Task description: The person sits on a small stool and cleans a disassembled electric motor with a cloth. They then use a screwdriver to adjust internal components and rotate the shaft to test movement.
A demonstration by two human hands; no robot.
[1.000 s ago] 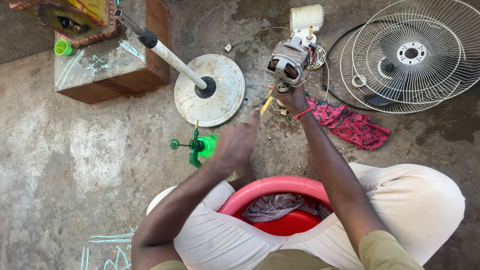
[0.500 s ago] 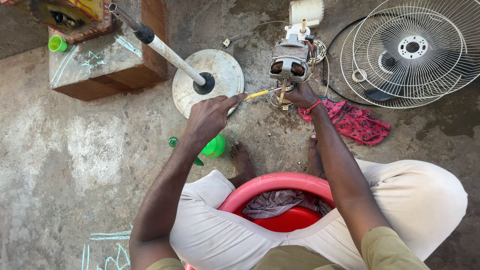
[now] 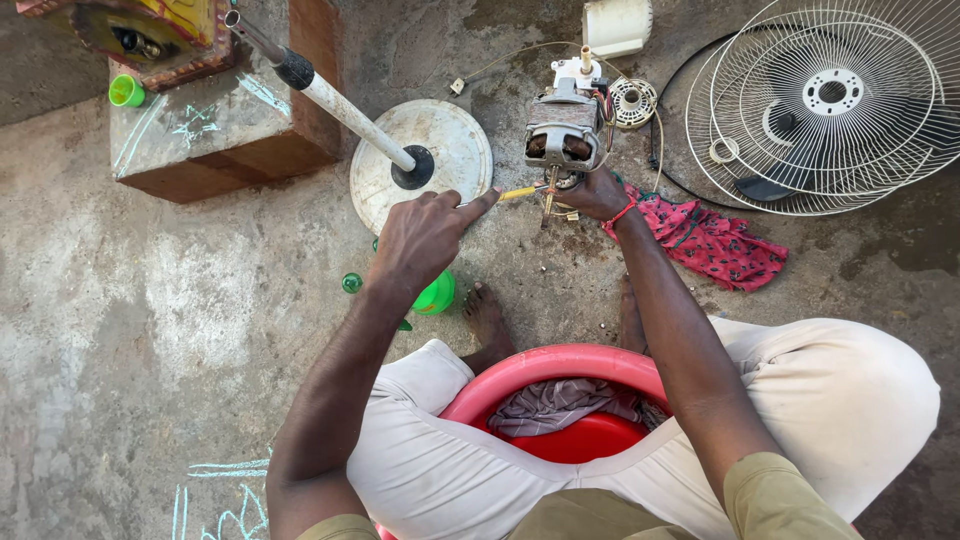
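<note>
- Pinching a thin yellow-handled screwdriver (image 3: 517,192), my left hand (image 3: 425,235) has its fingers closed round the shaft, tip aimed at the fan motor (image 3: 562,135).
- My right hand (image 3: 592,195) cups the motor's lower end, fingers clamped on it, holding it upright on the concrete floor (image 3: 200,330).
- Just left of the motor lies the round fan base (image 3: 455,140) with its pole (image 3: 345,110).
- A pink cloth (image 3: 715,245) sits beside my right wrist; wire fan guards (image 3: 830,100) lie beyond it.
</note>
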